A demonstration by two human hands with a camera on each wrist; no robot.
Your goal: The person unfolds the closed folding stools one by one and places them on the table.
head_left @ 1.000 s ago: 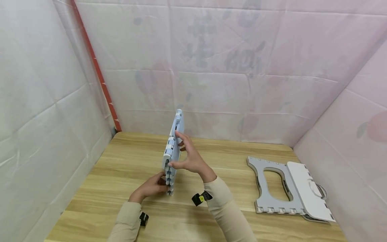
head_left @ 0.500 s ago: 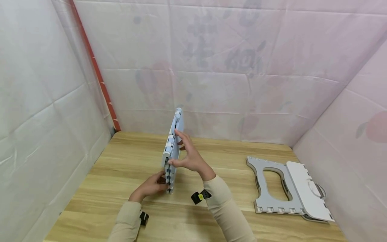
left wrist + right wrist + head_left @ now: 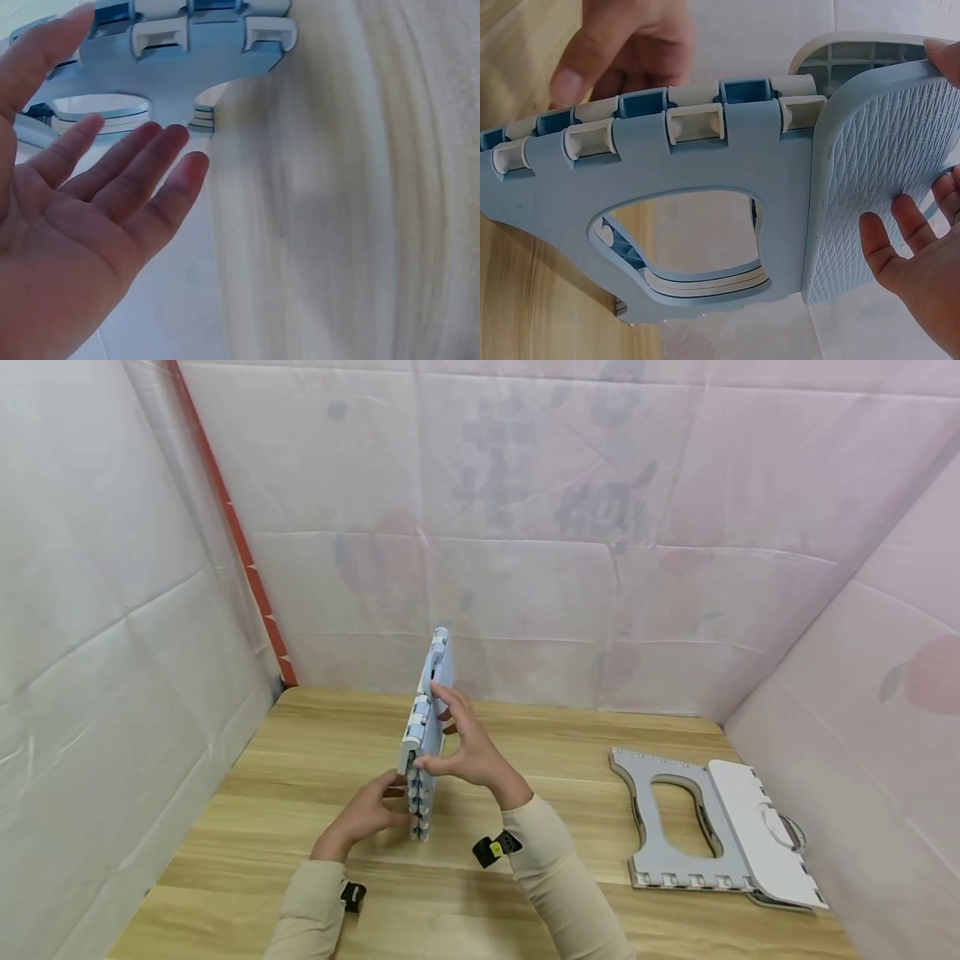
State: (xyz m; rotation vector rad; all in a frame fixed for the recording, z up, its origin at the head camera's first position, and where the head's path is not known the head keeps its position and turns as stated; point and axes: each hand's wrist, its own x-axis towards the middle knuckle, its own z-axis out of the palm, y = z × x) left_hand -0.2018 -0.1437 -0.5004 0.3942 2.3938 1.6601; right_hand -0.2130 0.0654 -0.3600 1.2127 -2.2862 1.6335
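A light blue and white folding step stool (image 3: 430, 718), folded flat, stands on its edge on the wooden table. My right hand (image 3: 476, 756) grips its seat part from the right, thumb at the near edge. In the right wrist view, fingertips press the textured seat panel (image 3: 885, 157), beside the leg panel (image 3: 787, 217) with its oval cutout. My left hand (image 3: 360, 817) is at the stool's lower left side, thumb close to the hinged edge. The left wrist view has its fingers (image 3: 176, 184) spread and loosely extended below the blue leg panel (image 3: 169, 90).
A second folding stool (image 3: 678, 864), grey and white with a handle loop, lies flat at the table's right. Pale printed sheeting (image 3: 525, 585) encloses the wooden table (image 3: 300, 760) at the back and both sides. A red strip (image 3: 255, 585) runs down the left corner.
My left hand has loosened from the stool's lower part and drawn slightly left, its fingers spreading. The right hand keeps its grip, and the stool stays nearly in place.
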